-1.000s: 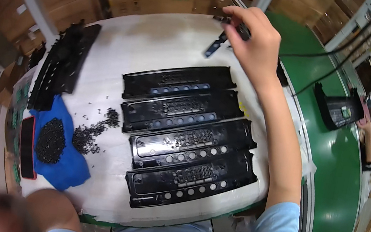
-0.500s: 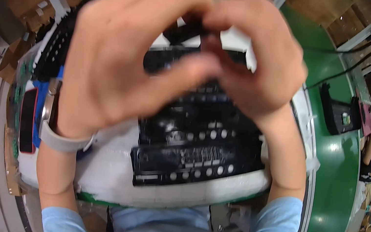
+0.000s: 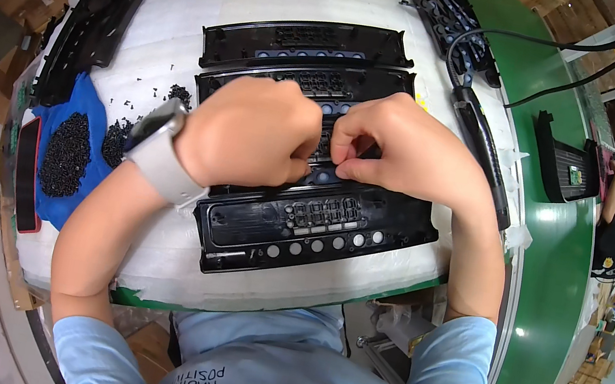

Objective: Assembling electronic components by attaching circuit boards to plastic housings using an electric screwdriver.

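Both my hands are over a black plastic panel [image 3: 396, 203] in a row of similar panels on the white-covered table. My left hand [image 3: 252, 133] is closed, knuckles up, its fingertips curled down at the panel's middle; what they hold, if anything, is hidden. My right hand [image 3: 414, 149] pinches thumb and forefinger together at the same spot, beside blue-grey round buttons [image 3: 322, 177]. Anything in that pinch is too small to make out. Nearest me lies another black panel [image 3: 233, 238] with a row of round holes. Farther off is a black panel [image 3: 241, 53] with blue-grey buttons along its edge.
A blue cloth [image 3: 80, 197] with a heap of small black screws [image 3: 67, 158] lies left, beside a red-edged phone [image 3: 26, 171]. Black parts [image 3: 112, 18] stand at the far left. On the right are a corded black tool [image 3: 483, 153] and stacked dark parts [image 3: 460, 26].
Both hands have come down from high in front of my view onto the panels. They have drawn in from a raised, curved pose to closed, pinching ones. More of the table now shows.
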The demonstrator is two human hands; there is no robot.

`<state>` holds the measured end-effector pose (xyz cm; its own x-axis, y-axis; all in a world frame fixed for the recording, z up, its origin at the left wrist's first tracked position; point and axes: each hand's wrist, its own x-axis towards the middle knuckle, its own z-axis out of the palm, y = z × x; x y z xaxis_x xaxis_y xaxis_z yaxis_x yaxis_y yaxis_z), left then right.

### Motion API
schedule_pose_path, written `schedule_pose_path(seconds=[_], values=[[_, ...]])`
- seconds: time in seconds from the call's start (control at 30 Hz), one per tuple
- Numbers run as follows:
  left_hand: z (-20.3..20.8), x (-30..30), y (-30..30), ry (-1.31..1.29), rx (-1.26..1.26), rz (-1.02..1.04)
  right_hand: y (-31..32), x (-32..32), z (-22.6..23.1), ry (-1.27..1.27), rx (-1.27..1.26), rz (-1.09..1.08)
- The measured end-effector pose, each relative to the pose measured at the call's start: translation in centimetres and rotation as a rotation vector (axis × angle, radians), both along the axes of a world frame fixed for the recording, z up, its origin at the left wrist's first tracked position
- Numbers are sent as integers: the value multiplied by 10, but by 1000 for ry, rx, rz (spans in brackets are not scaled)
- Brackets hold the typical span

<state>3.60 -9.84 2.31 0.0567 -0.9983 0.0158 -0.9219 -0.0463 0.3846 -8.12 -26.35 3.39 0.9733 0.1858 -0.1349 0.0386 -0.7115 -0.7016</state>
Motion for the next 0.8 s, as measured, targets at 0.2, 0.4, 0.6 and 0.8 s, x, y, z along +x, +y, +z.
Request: schedule_pose_path(seconds=[0.2, 0.4, 0.6, 0.8], values=[[3, -7, -9, -59, 131, 35, -7, -7, -17, -134, -198, -10], [5, 0, -9, -100, 137, 46, -10, -19, 11, -174, -545, -62], [-1, 3, -15, 73, 200, -14, -1, -10, -10, -146, -370, 112], [2, 5, -8, 33, 31, 28, -35, 9, 10, -391, -241, -165]])
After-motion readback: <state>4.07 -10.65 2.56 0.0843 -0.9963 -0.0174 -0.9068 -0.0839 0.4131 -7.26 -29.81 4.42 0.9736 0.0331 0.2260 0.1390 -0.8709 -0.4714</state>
